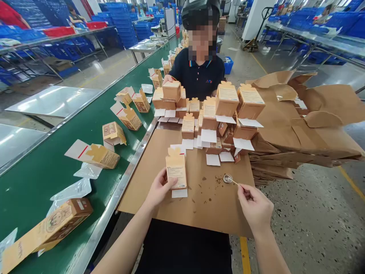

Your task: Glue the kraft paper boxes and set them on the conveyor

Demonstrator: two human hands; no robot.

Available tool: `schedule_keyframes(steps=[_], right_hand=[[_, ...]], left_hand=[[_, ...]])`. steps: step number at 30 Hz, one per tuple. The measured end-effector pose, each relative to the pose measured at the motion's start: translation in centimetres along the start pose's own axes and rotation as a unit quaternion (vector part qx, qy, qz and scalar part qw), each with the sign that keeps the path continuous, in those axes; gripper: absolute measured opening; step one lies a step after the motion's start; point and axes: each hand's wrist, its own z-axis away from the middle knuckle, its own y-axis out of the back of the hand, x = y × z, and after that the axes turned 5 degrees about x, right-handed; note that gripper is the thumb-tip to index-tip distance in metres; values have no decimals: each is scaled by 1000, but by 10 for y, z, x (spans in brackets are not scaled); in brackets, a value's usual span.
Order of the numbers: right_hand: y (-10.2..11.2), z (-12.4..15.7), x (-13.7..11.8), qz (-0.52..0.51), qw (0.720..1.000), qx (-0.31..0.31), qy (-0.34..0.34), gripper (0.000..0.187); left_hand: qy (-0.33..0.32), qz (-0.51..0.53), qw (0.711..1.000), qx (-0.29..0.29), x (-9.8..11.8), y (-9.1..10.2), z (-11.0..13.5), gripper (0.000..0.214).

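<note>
My left hand grips a small kraft carton standing upright on the brown cardboard sheet, thumb on its front face. A white flap hangs at the carton's bottom. My right hand pinches the thin handle of a small metal spoon, whose bowl rests on the cardboard to the right of the carton. Brown crumbs lie scattered beside the spoon.
A stack of similar cartons with white flaps rises behind. A person in a dark polo sits opposite, holding a carton. The green conveyor at left carries more cartons and clear bags. Flattened cardboard is piled at right.
</note>
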Motion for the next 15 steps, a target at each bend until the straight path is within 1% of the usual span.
schedule_keyframes(steps=[2, 4, 6, 8, 10, 11, 13, 15], right_hand=[[-6, -4, 6, 19, 1000, -18, 17, 45], [-7, -6, 10, 24, 999, -31, 22, 44], [-3, -5, 9, 17, 999, -21, 23, 42], [-1, 2, 1, -12, 1000, 2, 16, 35], [-4, 14, -16, -78, 997, 0, -3, 24], [-9, 22, -27, -120, 992, -18, -13, 19], [-24, 40, -53, -193, 977, -81, -31, 20], [-43, 56, -76, -217, 968, -121, -25, 23]], left_hand=[[7, -9, 1000, -8, -4, 2, 7, 81], [11, -17, 1000, -19, -3, 5, 4, 83], [20, -26, 999, -38, -1, 9, -1, 85], [24, -31, 998, -53, -1, 13, -6, 87], [22, -33, 997, -60, -2, 15, -8, 89], [21, -33, 997, -61, -2, 16, -8, 89], [20, -34, 998, -58, -4, 15, -9, 89], [19, -35, 998, -55, -4, 14, -9, 90]])
